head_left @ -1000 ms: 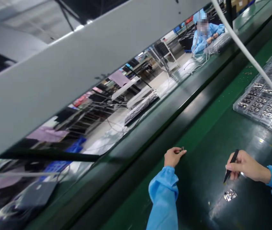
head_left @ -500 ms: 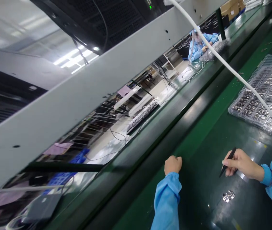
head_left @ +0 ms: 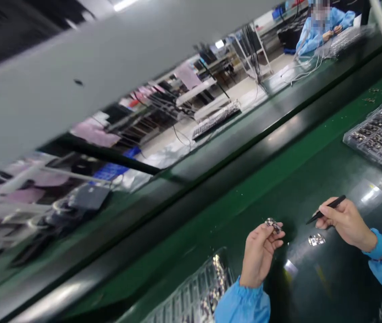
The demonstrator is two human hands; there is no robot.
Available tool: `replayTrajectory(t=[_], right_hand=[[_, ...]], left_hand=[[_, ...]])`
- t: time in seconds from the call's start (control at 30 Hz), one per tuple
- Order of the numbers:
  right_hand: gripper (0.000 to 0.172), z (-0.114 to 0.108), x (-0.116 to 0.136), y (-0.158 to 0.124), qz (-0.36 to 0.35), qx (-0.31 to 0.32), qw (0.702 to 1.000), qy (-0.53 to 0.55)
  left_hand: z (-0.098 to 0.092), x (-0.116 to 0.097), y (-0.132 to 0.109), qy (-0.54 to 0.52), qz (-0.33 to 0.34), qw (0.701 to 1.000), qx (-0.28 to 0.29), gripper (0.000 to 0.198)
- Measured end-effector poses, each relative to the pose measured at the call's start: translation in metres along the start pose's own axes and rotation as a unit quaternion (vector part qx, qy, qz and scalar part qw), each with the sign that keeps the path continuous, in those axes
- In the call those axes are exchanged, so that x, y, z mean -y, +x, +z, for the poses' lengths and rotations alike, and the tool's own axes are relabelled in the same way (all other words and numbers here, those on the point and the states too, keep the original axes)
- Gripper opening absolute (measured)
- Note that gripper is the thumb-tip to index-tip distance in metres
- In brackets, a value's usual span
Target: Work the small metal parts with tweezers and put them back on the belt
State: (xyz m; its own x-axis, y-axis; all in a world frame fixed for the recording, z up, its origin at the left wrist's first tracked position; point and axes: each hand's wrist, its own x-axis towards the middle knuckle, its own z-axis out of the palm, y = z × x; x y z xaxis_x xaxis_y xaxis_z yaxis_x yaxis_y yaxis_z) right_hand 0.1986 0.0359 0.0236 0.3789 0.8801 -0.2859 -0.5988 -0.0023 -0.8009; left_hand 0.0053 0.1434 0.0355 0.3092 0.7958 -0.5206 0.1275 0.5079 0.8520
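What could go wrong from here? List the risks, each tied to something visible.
The left hand pinches a small metallic part in its fingers; it could slip and drop.
The pointed black tool in the right hand aims toward the left hand; a slip might scratch the part or prick a finger.
The left sleeve overlaps the compartmented tray in view; it might nudge pieces there, though contact is unclear.

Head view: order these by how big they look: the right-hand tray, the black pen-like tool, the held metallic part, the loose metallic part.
1. Right-hand tray, even though the picture's edge cuts it off.
2. Black pen-like tool.
Unranked, smallest: held part and loose part. They look alike, and fingers partly cover the held one.
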Motion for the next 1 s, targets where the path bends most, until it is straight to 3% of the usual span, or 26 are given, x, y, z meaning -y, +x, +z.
replayTrajectory(t=[0.13,0.3,1.0], right_hand=[[0.032,0.018,-0.021,-0.006,-0.009,-0.032,0.999,-0.018],[0.030,0.024,-0.044,-0.003,-0.047,-0.071,0.994,-0.067],[0.028,0.023,-0.052,-0.001,-0.070,-0.075,0.986,-0.130]], left_hand=[[0.026,0.028,-0.022,-0.087,-0.028,0.996,0.021,0.028],[0.042,0.047,-0.020,-0.126,-0.004,0.992,0.008,0.036],[0.046,0.056,-0.018,-0.129,0.009,0.991,0.027,0.036]])
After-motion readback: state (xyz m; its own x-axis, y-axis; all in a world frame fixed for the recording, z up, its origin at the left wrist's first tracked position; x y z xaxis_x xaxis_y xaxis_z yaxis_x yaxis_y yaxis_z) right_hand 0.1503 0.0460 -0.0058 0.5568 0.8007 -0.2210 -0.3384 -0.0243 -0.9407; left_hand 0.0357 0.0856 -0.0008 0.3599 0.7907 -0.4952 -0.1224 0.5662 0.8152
